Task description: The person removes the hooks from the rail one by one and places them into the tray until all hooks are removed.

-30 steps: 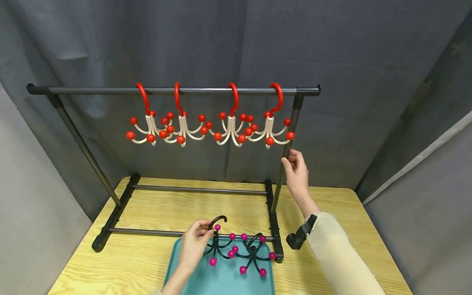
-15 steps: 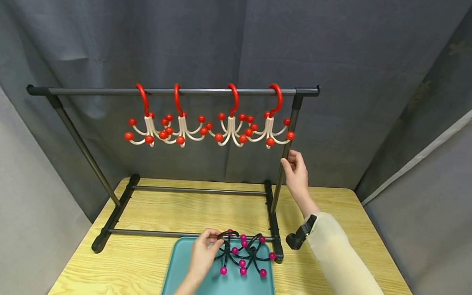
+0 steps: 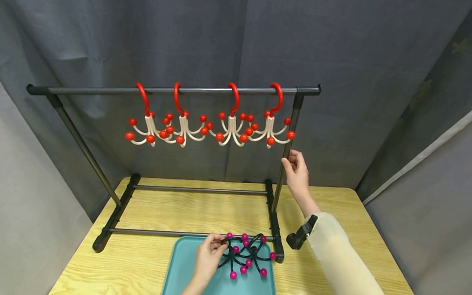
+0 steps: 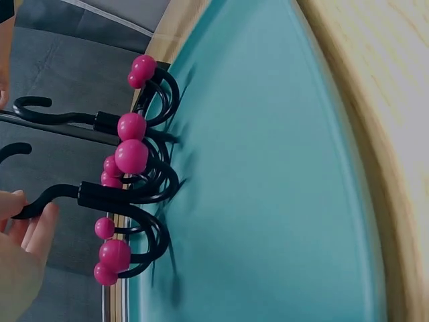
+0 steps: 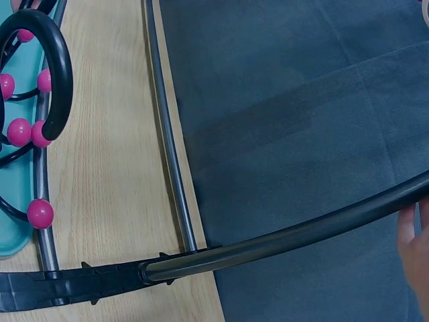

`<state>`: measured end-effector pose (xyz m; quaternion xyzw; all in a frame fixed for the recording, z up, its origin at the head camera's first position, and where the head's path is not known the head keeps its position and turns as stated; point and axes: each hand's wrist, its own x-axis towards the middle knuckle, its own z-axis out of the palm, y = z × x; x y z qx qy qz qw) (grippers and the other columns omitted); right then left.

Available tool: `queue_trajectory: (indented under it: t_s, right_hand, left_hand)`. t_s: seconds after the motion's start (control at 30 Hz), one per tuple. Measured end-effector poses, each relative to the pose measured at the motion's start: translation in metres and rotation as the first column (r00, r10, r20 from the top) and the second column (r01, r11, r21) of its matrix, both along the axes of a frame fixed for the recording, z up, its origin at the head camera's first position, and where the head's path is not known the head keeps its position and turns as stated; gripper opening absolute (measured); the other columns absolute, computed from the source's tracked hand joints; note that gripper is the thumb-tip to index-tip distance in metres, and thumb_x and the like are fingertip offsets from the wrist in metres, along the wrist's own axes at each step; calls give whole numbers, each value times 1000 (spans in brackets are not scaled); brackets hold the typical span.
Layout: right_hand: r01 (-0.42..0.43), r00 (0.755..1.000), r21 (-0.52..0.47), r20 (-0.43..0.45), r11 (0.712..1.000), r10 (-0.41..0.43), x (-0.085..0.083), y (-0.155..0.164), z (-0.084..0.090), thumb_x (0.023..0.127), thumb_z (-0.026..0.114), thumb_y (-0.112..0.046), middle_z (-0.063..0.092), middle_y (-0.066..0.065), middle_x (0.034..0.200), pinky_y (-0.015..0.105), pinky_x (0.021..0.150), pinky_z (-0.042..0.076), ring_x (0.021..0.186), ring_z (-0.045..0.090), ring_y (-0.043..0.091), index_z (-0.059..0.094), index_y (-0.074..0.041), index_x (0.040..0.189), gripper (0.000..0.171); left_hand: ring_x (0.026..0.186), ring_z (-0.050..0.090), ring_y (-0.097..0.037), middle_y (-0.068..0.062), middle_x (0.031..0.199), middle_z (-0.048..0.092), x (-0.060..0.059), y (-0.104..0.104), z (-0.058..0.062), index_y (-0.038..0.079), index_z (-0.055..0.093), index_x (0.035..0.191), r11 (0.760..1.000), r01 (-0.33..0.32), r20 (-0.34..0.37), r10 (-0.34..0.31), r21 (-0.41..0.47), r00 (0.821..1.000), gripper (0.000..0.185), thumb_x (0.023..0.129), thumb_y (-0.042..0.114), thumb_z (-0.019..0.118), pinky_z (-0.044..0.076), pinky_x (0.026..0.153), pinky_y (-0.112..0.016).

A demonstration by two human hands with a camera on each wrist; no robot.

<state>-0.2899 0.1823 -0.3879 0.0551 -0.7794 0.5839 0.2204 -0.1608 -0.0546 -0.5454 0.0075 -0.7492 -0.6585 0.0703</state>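
My left hand pinches the hook of a black hanger with curled arms tipped in pink balls. The hanger stands hook-up at the far end of a teal tray, its arms close over the surface. A second black hanger of the same kind stands right beside it, and their arms overlap in the head view. Farther up, my right hand grips the right upright of a dark metal rack, thumb in front. Only part of that hand shows in the right wrist view.
Several white hangers with red hooks and red balls hang from the rack's top bar. The rack's base bar runs along the tray's far edge. A wooden table lies below, with grey curtains around.
My left hand has moved right and slightly down with the black hanger, bringing it up against the other black one. The right hand stays on the upright.
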Motion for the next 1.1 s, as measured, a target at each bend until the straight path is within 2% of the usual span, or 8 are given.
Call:
queue_trajectory:
  t_s: [0.07, 0.17, 0.37, 0.47, 0.6, 0.73, 0.93, 1.1]
  right_hand:
    - [0, 1000, -1, -2, 1000, 0, -1, 0, 0, 92, 52, -12, 50, 25, 102, 35, 80, 40, 94, 50, 31, 44, 5, 120, 34]
    - [-1, 1000, 6, 4, 1000, 1, -1, 0, -1, 93, 51, -13, 50, 24, 102, 37, 80, 40, 93, 50, 29, 44, 4, 121, 34]
    - [-6, 1000, 8, 11, 1000, 6, 1, -1, -1, 93, 51, -13, 50, 22, 101, 32, 79, 40, 92, 49, 24, 44, 4, 121, 34]
    - [-10, 1000, 2, 12, 1000, 10, 1, 0, -1, 93, 51, -14, 50, 22, 102, 31, 79, 40, 92, 49, 23, 44, 4, 121, 34]
    - [-3, 1000, 10, 11, 1000, 3, 0, 0, 0, 93, 51, -15, 50, 21, 102, 30, 79, 40, 92, 49, 22, 44, 4, 121, 34]
    - [3, 1000, 5, 7, 1000, -3, 0, 0, 1, 93, 51, -13, 50, 22, 101, 28, 79, 40, 90, 49, 20, 44, 5, 120, 34]
    - [-2, 999, -8, 45, 1000, 2, -6, 3, -5, 92, 53, -14, 50, 18, 101, 28, 80, 40, 89, 47, 13, 45, 2, 121, 34]
    - [10, 999, 16, 35, 1000, -10, -18, 9, -19, 92, 52, -23, 51, 13, 101, 20, 77, 40, 86, 48, 6, 46, -2, 121, 36]
  left_hand:
    - [81, 65, -27, -18, 92, 65, 2, -1, 6, 0, 60, 93, 1000, 19, -4, -19, -7, 1000, 18, 76, -5, 66, 54, 70, -22]
    - [85, 64, -32, -21, 94, 64, 6, -3, 14, -2, 60, 95, 997, 55, -32, -57, -62, 998, 20, 76, -9, 64, 54, 71, -28]
    - [95, 59, -31, -16, 102, 62, 12, -10, 41, 0, 60, 103, 975, 128, -101, -148, -179, 984, 26, 77, -5, 64, 51, 82, -39]
    - [98, 58, -31, -16, 102, 61, 9, -17, 56, -1, 59, 103, 974, 125, -159, -156, -191, 975, 26, 78, -3, 66, 48, 87, -43]
    - [97, 58, -31, -17, 100, 61, 1, -27, 83, -3, 60, 101, 976, 70, -251, -122, -208, 960, 22, 79, -2, 65, 47, 87, -46]
    - [93, 58, -31, -18, 98, 61, -10, -40, 112, -5, 60, 99, 971, -9, -361, -80, -238, 929, 19, 81, -1, 63, 48, 86, -46]
    - [87, 58, -27, -17, 93, 61, -25, -64, 155, -4, 61, 97, 949, -113, -503, -54, -295, 862, 15, 82, -4, 61, 49, 80, -34]
    - [84, 58, -20, -14, 92, 62, -43, -84, 178, -3, 62, 96, 931, -216, -606, -8, -295, 796, 14, 82, -5, 61, 49, 76, -27]
